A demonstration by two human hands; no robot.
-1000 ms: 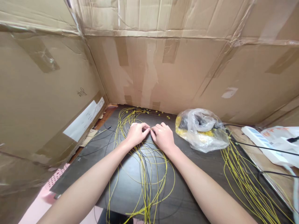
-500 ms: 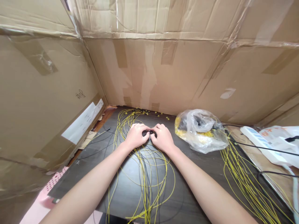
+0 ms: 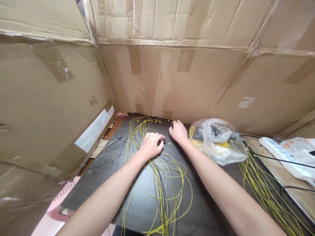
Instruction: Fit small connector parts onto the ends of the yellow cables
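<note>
Crowding the desk [image 3: 137, 196], yellow wires [image 3: 167, 177] lie under the left hand [image 3: 151, 146], pinching a black piece; right hand [image 3: 178, 131], fingers curled, touches beside a plastic bag [image 3: 219, 141].

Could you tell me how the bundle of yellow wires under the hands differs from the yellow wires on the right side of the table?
The wires under the hands lie in round loops mixed with black strands; the right-side wires run in a straighter sheaf. The left hand rests on the looped bundle; no hand touches the right-side wires, which start beside the plastic bag. Both are thin, yellow and on the dark table.

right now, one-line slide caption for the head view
Left hand pinches a small black connector over looped yellow wires; right hand reaches toward the cardboard wall.
</note>
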